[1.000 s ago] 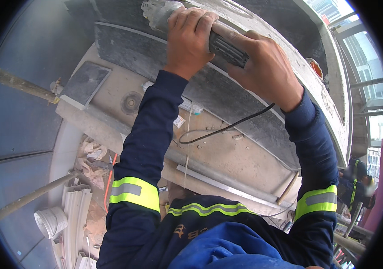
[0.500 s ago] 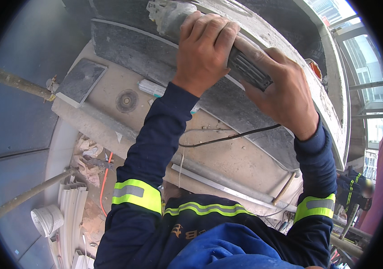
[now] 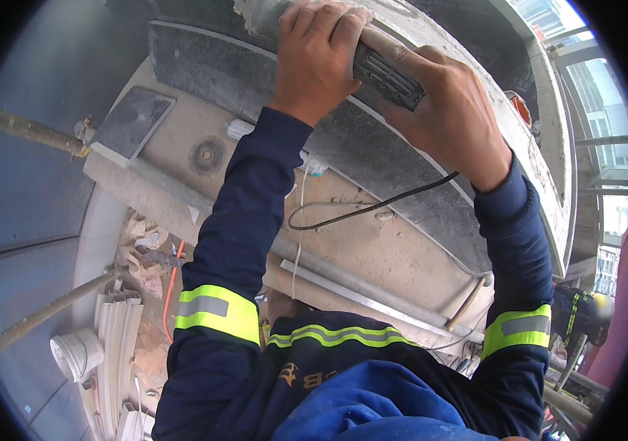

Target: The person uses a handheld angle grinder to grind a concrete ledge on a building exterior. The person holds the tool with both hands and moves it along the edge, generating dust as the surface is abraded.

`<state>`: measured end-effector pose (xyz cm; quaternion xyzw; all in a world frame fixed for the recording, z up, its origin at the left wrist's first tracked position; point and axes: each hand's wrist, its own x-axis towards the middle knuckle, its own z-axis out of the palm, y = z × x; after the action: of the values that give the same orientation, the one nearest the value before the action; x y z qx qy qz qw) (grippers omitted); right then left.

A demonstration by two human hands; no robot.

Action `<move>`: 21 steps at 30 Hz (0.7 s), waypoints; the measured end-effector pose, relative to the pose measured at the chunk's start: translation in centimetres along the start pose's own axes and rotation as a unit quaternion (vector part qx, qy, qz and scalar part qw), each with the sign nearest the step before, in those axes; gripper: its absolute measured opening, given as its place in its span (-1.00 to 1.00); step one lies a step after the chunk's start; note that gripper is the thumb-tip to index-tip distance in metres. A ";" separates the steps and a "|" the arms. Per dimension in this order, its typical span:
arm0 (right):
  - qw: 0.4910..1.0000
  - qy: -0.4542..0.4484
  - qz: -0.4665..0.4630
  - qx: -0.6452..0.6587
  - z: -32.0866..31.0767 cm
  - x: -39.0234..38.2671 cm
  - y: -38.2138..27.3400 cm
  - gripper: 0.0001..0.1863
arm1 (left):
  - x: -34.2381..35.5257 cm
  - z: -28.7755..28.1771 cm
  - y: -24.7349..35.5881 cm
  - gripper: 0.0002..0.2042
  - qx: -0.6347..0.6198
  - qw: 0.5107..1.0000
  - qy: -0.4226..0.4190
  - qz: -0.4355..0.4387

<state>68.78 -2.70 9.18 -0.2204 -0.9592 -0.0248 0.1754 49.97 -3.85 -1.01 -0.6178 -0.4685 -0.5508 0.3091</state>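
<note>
My left hand wraps over the front of a dusty, dark-bodied angle grinder. The grinder's pale head is partly cut off by the upper edge of the picture, and no disc shows on it. Behind it, my right hand grips the vented rear of the body. A black cord loops down from near my right wrist. Both hands are over a long dark slab, next to a pale dusty ledge. On the beige board lie a round disc and a white tube partly behind my left sleeve.
A small dark tile sits at the board's left end. Poles cross the left side, above a white bucket and an orange hose. A metal strip lies near my body. Another person is at far right.
Both hands and the grinder have shifted up and to the left, so more of its head leaves the picture. The cord has swung into a wider loop.
</note>
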 end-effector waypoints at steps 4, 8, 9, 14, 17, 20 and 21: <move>1.000 -0.001 -0.014 -0.008 0.6 1.0 0.2 -0.43 | -0.4 0.7 -1.5 -0.63 -0.005 1.000 0.007 -0.002; 1.000 -0.019 0.012 -0.004 0.2 0.7 -0.2 -0.43 | -0.6 0.7 -1.4 -0.64 0.008 1.000 0.007 0.001; 1.000 -0.022 0.018 -0.009 -0.1 0.4 -0.3 -0.43 | -0.2 0.3 -0.6 -0.65 0.011 1.000 0.001 -0.003; 1.000 0.003 0.004 -0.029 -0.8 -2.2 0.3 -0.35 | 0.3 0.1 2.1 -0.67 0.007 1.000 0.016 0.008; 0.998 -0.047 0.038 -0.027 -2.3 -3.0 -0.1 -0.36 | 0.6 -0.4 3.6 -0.67 0.021 1.000 0.007 0.004; 0.997 -0.053 0.039 -0.031 -3.0 -3.7 -0.4 -0.34 | 0.0 0.6 4.1 -0.68 -0.006 0.999 0.034 -0.003; 0.997 -0.053 0.042 -0.030 -3.2 -3.9 -0.3 -0.34 | 0.0 0.9 4.3 -0.69 -0.011 0.999 0.035 -0.005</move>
<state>72.94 -5.01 10.79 -0.2664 -0.9559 -0.0346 0.1184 54.25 -4.66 -0.65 -0.5992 -0.4548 -0.5784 0.3155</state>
